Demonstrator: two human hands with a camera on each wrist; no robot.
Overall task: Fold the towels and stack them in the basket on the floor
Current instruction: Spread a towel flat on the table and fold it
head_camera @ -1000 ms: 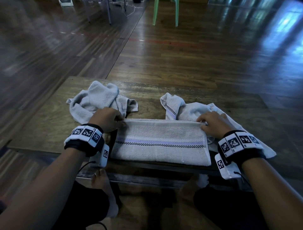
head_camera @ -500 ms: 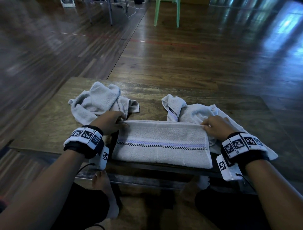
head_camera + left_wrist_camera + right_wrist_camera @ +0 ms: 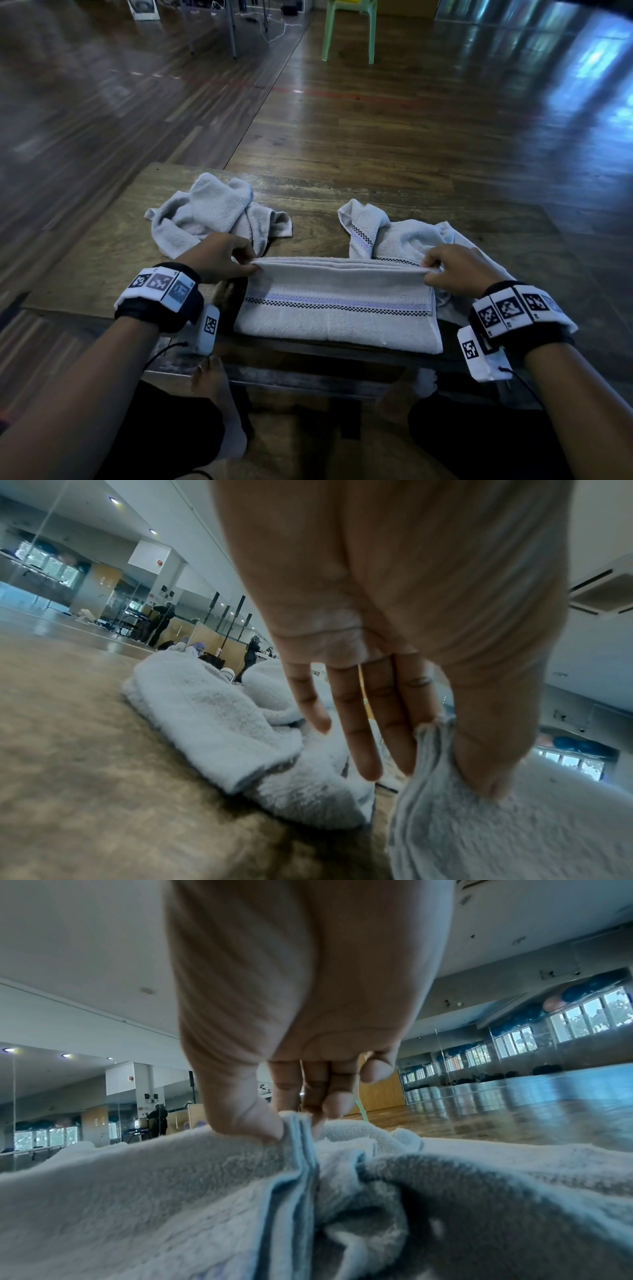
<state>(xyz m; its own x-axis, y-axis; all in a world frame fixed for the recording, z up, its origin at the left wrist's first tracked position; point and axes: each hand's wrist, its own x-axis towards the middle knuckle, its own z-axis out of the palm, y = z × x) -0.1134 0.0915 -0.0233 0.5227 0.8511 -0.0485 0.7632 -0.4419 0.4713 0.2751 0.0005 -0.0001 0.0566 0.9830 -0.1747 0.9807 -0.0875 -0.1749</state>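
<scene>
A folded towel (image 3: 337, 308) lies on the near edge of a low wooden table (image 3: 96, 253), at about 6 o'clock on its top, with a checkered and lilac stripe running across it. The left hand (image 3: 219, 257) pinches the towel's far left corner between thumb and fingers; the left wrist view shows the thumb pressed on the cloth edge while the other fingers (image 3: 359, 739) reach down beside it. The right hand (image 3: 459, 270) pinches the far right corner, and in the right wrist view the thumb and fingertips clamp the stacked layers of the hem. The far edge is raised slightly between the two hands.

Two more towels sit loose on the table. A crumpled towel (image 3: 212, 212) lies at about 10 o'clock, just beyond the left hand. Another rumpled towel (image 3: 404, 233) with the same checkered trim lies at about 2 o'clock, partly under the right hand and touching the folded one.

No basket appears in any view. A green plastic chair (image 3: 349, 31) stands far off at 12 o'clock on the shiny wooden floor (image 3: 445, 120).
</scene>
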